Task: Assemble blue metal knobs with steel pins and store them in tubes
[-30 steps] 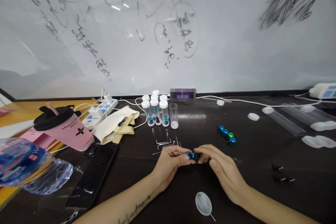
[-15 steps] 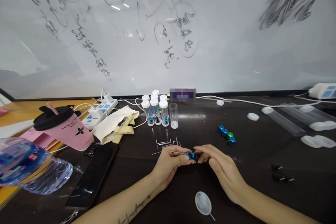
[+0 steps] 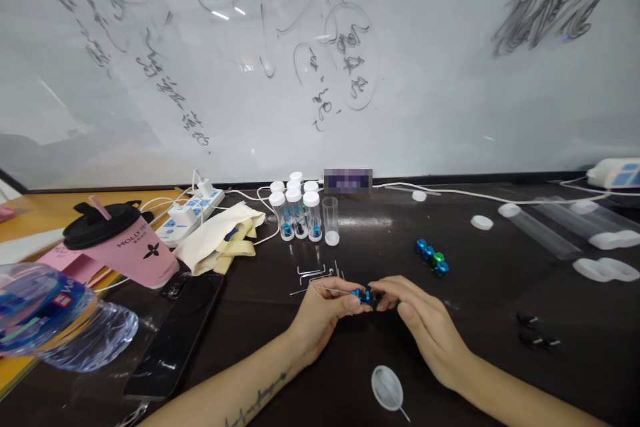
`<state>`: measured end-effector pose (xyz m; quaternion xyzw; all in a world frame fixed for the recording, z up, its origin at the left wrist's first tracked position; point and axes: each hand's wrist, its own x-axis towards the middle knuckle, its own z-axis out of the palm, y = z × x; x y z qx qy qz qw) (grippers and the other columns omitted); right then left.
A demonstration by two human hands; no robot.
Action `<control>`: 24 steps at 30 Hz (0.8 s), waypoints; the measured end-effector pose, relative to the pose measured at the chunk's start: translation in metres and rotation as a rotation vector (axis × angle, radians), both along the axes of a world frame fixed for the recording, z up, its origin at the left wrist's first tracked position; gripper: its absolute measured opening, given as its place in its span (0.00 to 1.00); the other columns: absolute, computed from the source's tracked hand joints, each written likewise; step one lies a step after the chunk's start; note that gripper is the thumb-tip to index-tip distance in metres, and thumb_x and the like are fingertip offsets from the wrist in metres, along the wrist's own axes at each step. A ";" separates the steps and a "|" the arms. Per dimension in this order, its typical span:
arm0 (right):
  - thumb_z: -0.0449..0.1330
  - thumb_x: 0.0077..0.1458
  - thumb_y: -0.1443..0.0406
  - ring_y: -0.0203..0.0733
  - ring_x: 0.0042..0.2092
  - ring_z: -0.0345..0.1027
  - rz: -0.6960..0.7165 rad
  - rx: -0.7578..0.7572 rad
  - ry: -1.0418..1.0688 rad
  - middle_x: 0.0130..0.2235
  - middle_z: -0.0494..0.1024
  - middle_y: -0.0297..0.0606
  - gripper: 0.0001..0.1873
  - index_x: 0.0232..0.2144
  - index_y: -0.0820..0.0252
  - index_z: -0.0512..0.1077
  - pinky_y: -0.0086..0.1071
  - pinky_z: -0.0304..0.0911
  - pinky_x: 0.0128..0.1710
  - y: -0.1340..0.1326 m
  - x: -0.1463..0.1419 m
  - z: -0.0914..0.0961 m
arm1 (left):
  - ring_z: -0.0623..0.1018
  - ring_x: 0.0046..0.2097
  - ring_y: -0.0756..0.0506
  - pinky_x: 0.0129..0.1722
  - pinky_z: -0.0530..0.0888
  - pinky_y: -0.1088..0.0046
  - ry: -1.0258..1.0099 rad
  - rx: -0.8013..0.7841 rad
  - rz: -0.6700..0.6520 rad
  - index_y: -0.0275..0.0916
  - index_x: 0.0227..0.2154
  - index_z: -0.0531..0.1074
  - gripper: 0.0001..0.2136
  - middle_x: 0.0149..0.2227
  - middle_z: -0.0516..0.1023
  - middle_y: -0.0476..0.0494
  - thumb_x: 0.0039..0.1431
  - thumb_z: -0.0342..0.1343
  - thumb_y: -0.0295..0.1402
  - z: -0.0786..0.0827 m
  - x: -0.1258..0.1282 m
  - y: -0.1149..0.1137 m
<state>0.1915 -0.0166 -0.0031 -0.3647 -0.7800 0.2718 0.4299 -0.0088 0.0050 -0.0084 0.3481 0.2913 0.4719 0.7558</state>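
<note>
Between the thumb and fingers of my left hand (image 3: 325, 317) is a small blue and black part (image 3: 364, 296), with a thin metal rod (image 3: 333, 289) running out from it to the left. The fingertips of my right hand (image 3: 425, 320) close around the black end of the same part, partly hiding it. Just beyond my left hand lie several L-shaped hex keys (image 3: 311, 273). Off to the right is a row of small blue and green metal pieces (image 3: 433, 257). A clear oval lid-like piece (image 3: 387, 387) with a thin stem lies in front of me.
Several capped clear tubes (image 3: 295, 213) stand at the back beside an uncapped tube (image 3: 331, 220). White caps (image 3: 482, 222), lying tubes (image 3: 547, 233) and small black pieces (image 3: 537, 333) are on the right. A phone (image 3: 175, 340), pink cup (image 3: 135, 247) and water bottle (image 3: 60, 320) occupy the left.
Almost nothing differs. Both hands stay at the same spot around the small blue and black part, which appears turned very slightly.
</note>
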 end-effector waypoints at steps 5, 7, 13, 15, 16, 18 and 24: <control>0.43 0.68 0.60 0.43 0.39 0.71 -0.001 0.001 -0.013 0.42 0.73 0.43 0.19 0.52 0.55 0.69 0.37 0.67 0.39 0.000 0.000 -0.001 | 0.81 0.30 0.49 0.36 0.75 0.76 -0.003 -0.002 0.003 0.32 0.30 0.80 0.09 0.28 0.83 0.43 0.43 0.70 0.27 -0.001 0.000 0.001; 0.43 0.68 0.59 0.44 0.39 0.71 -0.023 0.012 -0.011 0.40 0.74 0.43 0.19 0.52 0.56 0.68 0.37 0.68 0.39 0.000 0.000 0.000 | 0.81 0.30 0.49 0.36 0.75 0.76 -0.004 -0.008 0.001 0.32 0.30 0.80 0.10 0.28 0.83 0.43 0.43 0.70 0.27 -0.001 0.000 0.001; 0.43 0.68 0.59 0.44 0.38 0.72 -0.019 0.023 -0.036 0.38 0.75 0.41 0.19 0.50 0.56 0.70 0.36 0.67 0.37 0.000 -0.001 0.002 | 0.81 0.30 0.49 0.36 0.75 0.77 -0.007 -0.008 0.005 0.32 0.30 0.80 0.09 0.28 0.83 0.42 0.42 0.71 0.27 0.001 0.001 0.000; 0.43 0.68 0.59 0.44 0.38 0.72 -0.032 0.024 -0.028 0.38 0.75 0.41 0.19 0.52 0.56 0.69 0.36 0.67 0.38 0.000 -0.001 0.002 | 0.81 0.30 0.49 0.36 0.74 0.76 -0.001 -0.015 0.011 0.32 0.29 0.80 0.10 0.28 0.83 0.42 0.42 0.71 0.28 0.001 0.001 0.000; 0.43 0.68 0.59 0.44 0.39 0.71 -0.030 0.023 -0.029 0.38 0.75 0.41 0.19 0.52 0.56 0.68 0.37 0.67 0.38 0.000 -0.001 0.002 | 0.81 0.30 0.49 0.36 0.74 0.76 0.002 -0.016 0.013 0.32 0.29 0.80 0.10 0.28 0.83 0.42 0.41 0.71 0.28 0.001 0.001 0.000; 0.43 0.68 0.59 0.44 0.38 0.71 -0.018 0.016 -0.037 0.38 0.75 0.41 0.18 0.50 0.56 0.70 0.37 0.67 0.38 0.000 -0.001 0.002 | 0.81 0.30 0.49 0.36 0.75 0.76 0.006 -0.011 0.008 0.32 0.30 0.80 0.11 0.28 0.83 0.42 0.41 0.71 0.28 0.001 0.001 0.000; 0.43 0.68 0.59 0.44 0.39 0.71 -0.028 0.020 -0.024 0.39 0.74 0.42 0.19 0.51 0.56 0.69 0.37 0.67 0.38 0.000 -0.001 0.002 | 0.81 0.30 0.49 0.36 0.75 0.76 0.012 -0.012 0.007 0.32 0.30 0.80 0.11 0.28 0.83 0.43 0.41 0.72 0.30 0.000 0.000 0.001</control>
